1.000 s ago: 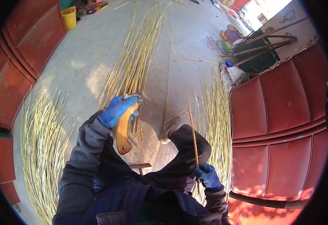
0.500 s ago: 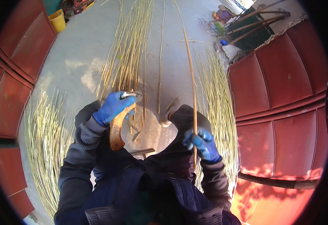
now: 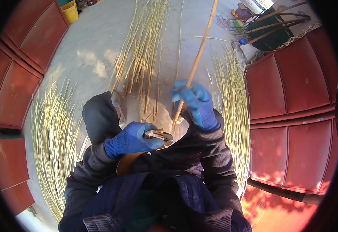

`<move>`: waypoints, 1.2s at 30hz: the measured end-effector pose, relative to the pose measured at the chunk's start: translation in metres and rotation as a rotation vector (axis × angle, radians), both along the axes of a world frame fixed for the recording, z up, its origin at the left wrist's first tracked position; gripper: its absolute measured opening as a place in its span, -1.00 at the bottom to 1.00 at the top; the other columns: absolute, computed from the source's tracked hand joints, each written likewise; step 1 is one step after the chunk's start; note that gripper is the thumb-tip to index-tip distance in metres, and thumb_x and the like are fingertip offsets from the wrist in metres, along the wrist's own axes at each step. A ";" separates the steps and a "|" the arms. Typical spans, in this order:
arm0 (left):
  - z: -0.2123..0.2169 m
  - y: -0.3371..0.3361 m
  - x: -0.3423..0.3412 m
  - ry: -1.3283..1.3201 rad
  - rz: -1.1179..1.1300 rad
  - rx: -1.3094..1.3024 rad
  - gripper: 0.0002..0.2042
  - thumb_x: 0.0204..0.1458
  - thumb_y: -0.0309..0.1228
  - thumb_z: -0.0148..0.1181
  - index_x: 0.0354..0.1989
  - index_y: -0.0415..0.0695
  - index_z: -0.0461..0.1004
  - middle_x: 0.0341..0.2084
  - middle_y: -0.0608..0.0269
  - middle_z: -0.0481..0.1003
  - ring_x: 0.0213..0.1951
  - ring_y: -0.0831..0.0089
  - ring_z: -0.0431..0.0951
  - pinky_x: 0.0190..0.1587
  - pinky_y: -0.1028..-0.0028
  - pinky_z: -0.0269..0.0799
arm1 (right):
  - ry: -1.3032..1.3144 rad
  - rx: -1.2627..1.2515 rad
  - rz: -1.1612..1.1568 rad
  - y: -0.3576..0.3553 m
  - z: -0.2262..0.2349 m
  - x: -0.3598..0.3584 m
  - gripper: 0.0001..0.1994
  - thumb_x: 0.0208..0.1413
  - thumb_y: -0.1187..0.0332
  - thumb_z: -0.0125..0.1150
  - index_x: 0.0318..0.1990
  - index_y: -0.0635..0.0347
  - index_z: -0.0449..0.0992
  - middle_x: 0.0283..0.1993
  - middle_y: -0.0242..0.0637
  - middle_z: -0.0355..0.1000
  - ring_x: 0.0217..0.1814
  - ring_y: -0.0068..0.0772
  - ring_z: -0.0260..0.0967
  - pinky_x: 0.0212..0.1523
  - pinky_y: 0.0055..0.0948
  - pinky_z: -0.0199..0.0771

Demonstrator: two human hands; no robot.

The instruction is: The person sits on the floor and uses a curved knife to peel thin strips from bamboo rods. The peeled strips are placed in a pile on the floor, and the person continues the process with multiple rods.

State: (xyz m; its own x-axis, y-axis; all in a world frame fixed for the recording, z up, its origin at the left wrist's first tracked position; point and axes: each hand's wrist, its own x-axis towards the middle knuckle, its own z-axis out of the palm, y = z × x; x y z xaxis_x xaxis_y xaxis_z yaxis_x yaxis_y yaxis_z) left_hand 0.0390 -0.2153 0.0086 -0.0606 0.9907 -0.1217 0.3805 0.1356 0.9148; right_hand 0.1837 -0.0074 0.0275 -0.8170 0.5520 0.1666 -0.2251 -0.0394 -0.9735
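My left hand [image 3: 132,139], in a blue glove, is closed round a tool low in front of my lap. The tool has a metal head [image 3: 163,136] and a curved wooden handle [image 3: 127,164], mostly covered by my hand and sleeve. In my blue-gloved right hand [image 3: 198,104] is a long, thin brown stick [image 3: 198,57], tilted with its upper part leaning right and away. Its lower end points down close to the tool's head; whether the two touch I cannot tell. My right fingers bend round the stick.
Long thin stalks lie in bundles: one ahead [image 3: 147,42], one at my left [image 3: 54,143], one at my right [image 3: 232,116]. Red panels [image 3: 292,85] line both sides. A yellow bucket [image 3: 70,13] stands far left; several poles [image 3: 279,27] lean at far right.
My left hand has come down and right with the tool. My right hand has moved up and slightly left, and the stick now tilts, its lower end closer to the tool.
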 end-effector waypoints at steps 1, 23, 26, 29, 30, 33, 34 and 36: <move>0.000 -0.001 0.000 -0.154 0.001 -0.058 -0.60 0.09 -0.25 0.43 -0.07 -0.36 0.56 -0.41 0.13 0.64 -0.37 0.52 0.63 -0.27 0.48 0.54 | 0.035 0.010 -0.006 -0.001 0.000 -0.001 -0.68 0.40 0.30 0.14 0.12 0.40 0.47 -0.15 -0.22 0.55 -0.10 -0.45 0.55 0.01 -0.41 0.56; -0.014 -0.014 -0.017 -0.110 0.197 0.007 -0.67 0.03 -0.31 0.43 -0.20 -0.35 0.58 -0.48 0.03 0.59 -0.40 0.34 0.67 -0.32 0.41 0.55 | -0.062 -0.136 0.179 -0.031 -0.012 -0.009 -0.66 0.44 0.35 0.05 0.18 0.47 0.40 -0.12 -0.10 0.56 -0.06 -0.29 0.56 0.03 -0.29 0.59; -0.013 -0.015 -0.029 0.048 0.023 0.159 -0.65 -0.02 -0.30 0.48 -0.20 -0.33 0.58 -0.52 0.04 0.58 -0.44 0.38 0.66 -0.35 0.42 0.54 | -0.042 -0.172 0.220 -0.046 -0.033 -0.004 -0.70 0.46 0.36 -0.01 0.15 0.42 0.43 0.00 -0.06 0.55 -0.09 -0.28 0.58 -0.02 -0.29 0.63; -0.013 -0.018 -0.032 0.067 -0.037 0.123 -0.65 -0.04 -0.30 0.51 -0.21 -0.30 0.58 -0.54 0.06 0.57 -0.45 0.42 0.66 -0.38 0.44 0.53 | -0.079 -0.099 0.283 -0.068 -0.057 0.009 -0.69 0.44 0.39 0.01 0.18 0.44 0.42 0.09 -0.03 0.53 0.03 -0.29 0.57 0.27 -0.20 0.47; -0.014 -0.019 -0.030 0.107 -0.044 0.072 -0.66 -0.05 -0.30 0.51 -0.22 -0.29 0.59 -0.55 0.04 0.57 -0.45 0.40 0.67 -0.38 0.44 0.53 | -0.098 -0.136 0.253 -0.075 -0.060 0.013 -0.67 0.43 0.39 0.03 0.20 0.44 0.40 0.10 -0.03 0.53 0.07 -0.27 0.56 0.32 -0.18 0.42; -0.016 -0.023 -0.019 -0.053 0.010 0.024 -0.62 -0.04 -0.20 0.50 -0.22 -0.26 0.61 -0.50 0.00 0.60 -0.40 0.30 0.70 -0.35 0.41 0.54 | -0.080 -0.101 0.223 -0.071 -0.043 0.012 -0.60 0.39 0.39 0.09 0.27 0.44 0.36 0.11 -0.02 0.54 0.13 -0.24 0.53 0.39 -0.13 0.33; -0.016 -0.024 -0.015 0.001 -0.005 -0.049 -0.61 -0.03 -0.16 0.49 -0.20 -0.25 0.61 -0.49 0.00 0.60 -0.38 0.26 0.71 -0.33 0.39 0.55 | -0.058 -0.064 0.187 -0.061 -0.028 0.005 -0.51 0.39 0.30 0.10 0.34 0.44 0.29 0.17 0.03 0.51 0.20 -0.20 0.49 0.39 -0.15 0.33; -0.016 -0.025 -0.008 0.170 -0.038 -0.090 -0.57 -0.01 -0.09 0.46 -0.18 -0.23 0.62 -0.45 -0.01 0.62 -0.34 0.20 0.72 -0.29 0.36 0.56 | -0.023 -0.324 0.000 -0.030 0.007 -0.022 -0.51 0.47 0.17 -0.02 0.36 0.35 0.29 0.13 -0.06 0.52 0.22 -0.22 0.49 0.33 -0.19 0.38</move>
